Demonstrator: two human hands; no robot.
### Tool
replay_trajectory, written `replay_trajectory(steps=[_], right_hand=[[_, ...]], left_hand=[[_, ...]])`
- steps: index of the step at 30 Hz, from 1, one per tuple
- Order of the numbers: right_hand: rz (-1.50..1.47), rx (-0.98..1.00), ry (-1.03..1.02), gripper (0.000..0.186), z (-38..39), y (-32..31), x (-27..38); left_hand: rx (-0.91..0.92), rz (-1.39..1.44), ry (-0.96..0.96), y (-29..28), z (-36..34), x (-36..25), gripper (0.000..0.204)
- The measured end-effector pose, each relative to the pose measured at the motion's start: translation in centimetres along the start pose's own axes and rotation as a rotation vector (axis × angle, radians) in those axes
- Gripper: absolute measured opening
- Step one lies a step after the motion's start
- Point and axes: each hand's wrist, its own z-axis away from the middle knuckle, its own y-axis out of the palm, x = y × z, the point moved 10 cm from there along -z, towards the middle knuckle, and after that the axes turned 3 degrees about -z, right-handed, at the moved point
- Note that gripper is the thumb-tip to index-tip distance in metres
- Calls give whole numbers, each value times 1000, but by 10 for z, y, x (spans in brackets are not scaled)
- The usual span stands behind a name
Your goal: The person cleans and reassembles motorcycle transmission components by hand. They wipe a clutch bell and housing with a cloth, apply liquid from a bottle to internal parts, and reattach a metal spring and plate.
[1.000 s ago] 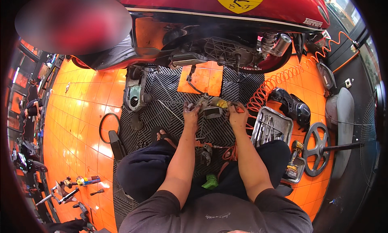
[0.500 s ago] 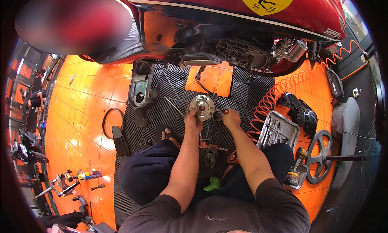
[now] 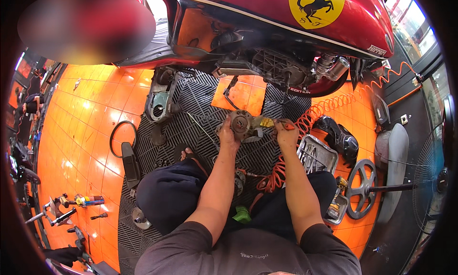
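My left hand grips the edge of a round metal disc part with a hub hole at its centre, held up over the black mat. Closed round an orange handle, my right hand holds a brush-like tool with a yellow band, its tip close to the disc's right side. A curved grey piece shows just under that tip; whether it joins the disc I cannot tell. Ahead of both hands stands a red scooter with its engine side exposed.
A removed engine case lies left of the hands. To the right are a coiled orange air hose, a metal tool tray, a black cover and a standing fan. A green cloth lies between my legs.
My right hand has shifted slightly right and up, and the yellow-banded tool now shows beside the disc. The disc's face is tilted differently in my left hand. The whole view has shifted.
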Motion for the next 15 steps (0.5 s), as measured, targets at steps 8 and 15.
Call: replay_trajectory(steps=[8,15], right_hand=[[10,157,-98,20,36,46,-12],[301,304,-172,26,55,50,10]], left_hand=[[36,81,-65,10,-6,18,49],[-65,260,-240,-23,-14,44,41]])
